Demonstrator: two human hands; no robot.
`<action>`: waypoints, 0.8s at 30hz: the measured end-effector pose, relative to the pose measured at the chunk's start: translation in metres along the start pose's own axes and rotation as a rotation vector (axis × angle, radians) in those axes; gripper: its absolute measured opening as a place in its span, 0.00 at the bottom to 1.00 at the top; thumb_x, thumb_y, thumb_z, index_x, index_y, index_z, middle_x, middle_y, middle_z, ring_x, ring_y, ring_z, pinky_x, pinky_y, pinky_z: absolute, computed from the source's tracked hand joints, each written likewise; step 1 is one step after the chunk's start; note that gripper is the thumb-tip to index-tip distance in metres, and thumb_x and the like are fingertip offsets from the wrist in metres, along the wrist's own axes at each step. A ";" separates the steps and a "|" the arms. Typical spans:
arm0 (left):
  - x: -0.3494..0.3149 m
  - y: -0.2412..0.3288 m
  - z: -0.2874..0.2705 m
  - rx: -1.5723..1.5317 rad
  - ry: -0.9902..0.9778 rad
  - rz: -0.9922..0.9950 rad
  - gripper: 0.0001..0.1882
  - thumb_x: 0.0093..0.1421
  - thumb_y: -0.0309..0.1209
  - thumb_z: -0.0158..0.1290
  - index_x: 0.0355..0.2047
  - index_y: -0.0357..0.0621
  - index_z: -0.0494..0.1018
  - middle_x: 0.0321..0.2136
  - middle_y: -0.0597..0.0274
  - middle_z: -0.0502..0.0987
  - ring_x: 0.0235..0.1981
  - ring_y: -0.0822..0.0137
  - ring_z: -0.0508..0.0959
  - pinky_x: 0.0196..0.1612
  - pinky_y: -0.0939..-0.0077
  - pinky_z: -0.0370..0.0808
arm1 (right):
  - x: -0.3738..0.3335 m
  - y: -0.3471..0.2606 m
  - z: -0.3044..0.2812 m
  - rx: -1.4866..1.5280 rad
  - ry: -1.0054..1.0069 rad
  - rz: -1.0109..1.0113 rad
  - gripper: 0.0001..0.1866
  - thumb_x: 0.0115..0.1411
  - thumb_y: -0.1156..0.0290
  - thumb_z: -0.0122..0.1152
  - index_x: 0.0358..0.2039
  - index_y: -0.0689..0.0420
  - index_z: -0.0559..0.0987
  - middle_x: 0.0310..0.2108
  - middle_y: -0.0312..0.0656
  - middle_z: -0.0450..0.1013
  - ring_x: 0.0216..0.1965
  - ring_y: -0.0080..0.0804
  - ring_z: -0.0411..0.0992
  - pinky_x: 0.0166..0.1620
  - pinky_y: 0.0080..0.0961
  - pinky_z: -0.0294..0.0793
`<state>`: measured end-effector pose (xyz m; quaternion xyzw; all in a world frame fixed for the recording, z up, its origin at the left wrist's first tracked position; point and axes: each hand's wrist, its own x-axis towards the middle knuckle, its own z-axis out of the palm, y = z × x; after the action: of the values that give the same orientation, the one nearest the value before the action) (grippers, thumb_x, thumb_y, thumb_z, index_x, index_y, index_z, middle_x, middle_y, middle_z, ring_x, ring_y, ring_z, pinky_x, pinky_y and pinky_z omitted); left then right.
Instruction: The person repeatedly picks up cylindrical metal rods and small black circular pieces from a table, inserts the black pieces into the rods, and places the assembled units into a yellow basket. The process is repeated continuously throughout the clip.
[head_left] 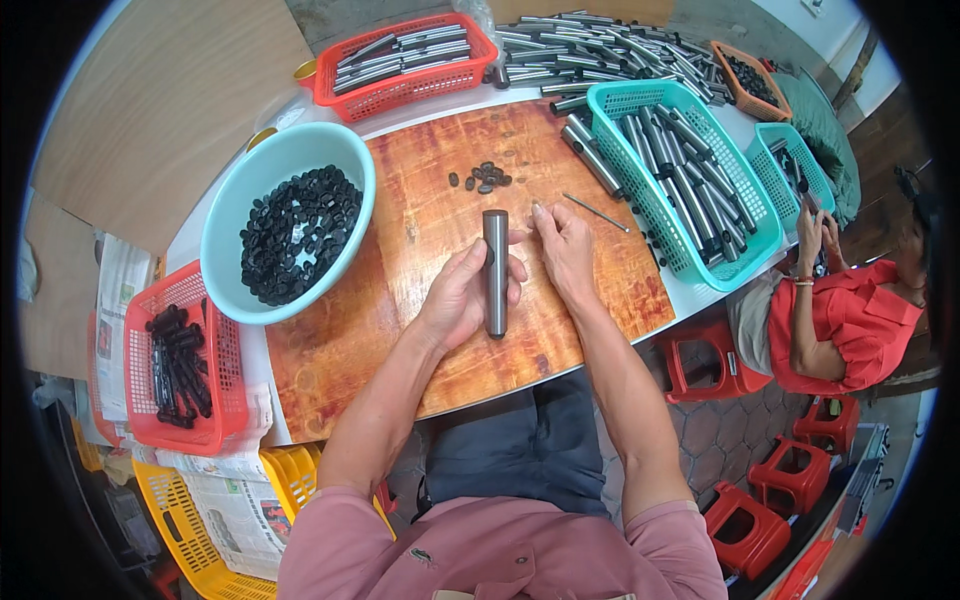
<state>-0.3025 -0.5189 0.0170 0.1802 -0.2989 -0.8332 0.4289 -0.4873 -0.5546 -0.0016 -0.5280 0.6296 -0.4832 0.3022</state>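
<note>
The left hand (458,300) is gripping 1 dark grey tube (495,285) over the middle of the wooden surface (420,165), its fingers closing around the sides. Just right, the right hand (566,245) is curling its fingers; whether they are pinching anything, I cannot tell. Black oval pieces (488,178) are lying farther off.

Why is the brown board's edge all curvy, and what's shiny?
In the head view, the fisheye lens bows the near edge of the brown board; also in the head view, glints line the metal tubes in the teal basket, and the left hand holds a dark tube with a pale streak.
</note>
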 end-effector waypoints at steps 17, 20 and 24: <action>0.005 0.001 -0.008 -0.123 0.171 -0.009 0.25 0.77 0.52 0.40 0.50 0.41 0.70 0.29 0.60 0.74 0.26 0.66 0.73 0.34 0.72 0.73 | 0.001 0.007 0.004 0.012 -0.013 -0.080 0.21 0.71 0.58 0.58 0.27 0.63 0.81 0.20 0.44 0.75 0.25 0.29 0.73 0.32 0.33 0.70; 0.006 0.002 -0.007 -0.086 0.217 -0.006 0.27 0.77 0.55 0.39 0.49 0.42 0.70 0.27 0.63 0.73 0.24 0.68 0.72 0.31 0.74 0.72 | 0.000 0.001 0.002 -0.037 -0.019 -0.083 0.21 0.71 0.58 0.59 0.27 0.63 0.81 0.20 0.45 0.75 0.24 0.30 0.73 0.32 0.34 0.70; 0.005 0.003 -0.006 -0.016 0.230 0.020 0.27 0.76 0.56 0.40 0.49 0.42 0.69 0.26 0.64 0.72 0.22 0.71 0.71 0.29 0.77 0.71 | 0.000 0.003 0.002 -0.045 -0.018 -0.088 0.22 0.71 0.58 0.59 0.27 0.63 0.81 0.20 0.46 0.75 0.24 0.32 0.73 0.32 0.35 0.70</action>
<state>-0.3008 -0.5266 0.0141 0.2682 -0.2426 -0.8051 0.4701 -0.4863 -0.5555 -0.0050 -0.5661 0.6138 -0.4770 0.2743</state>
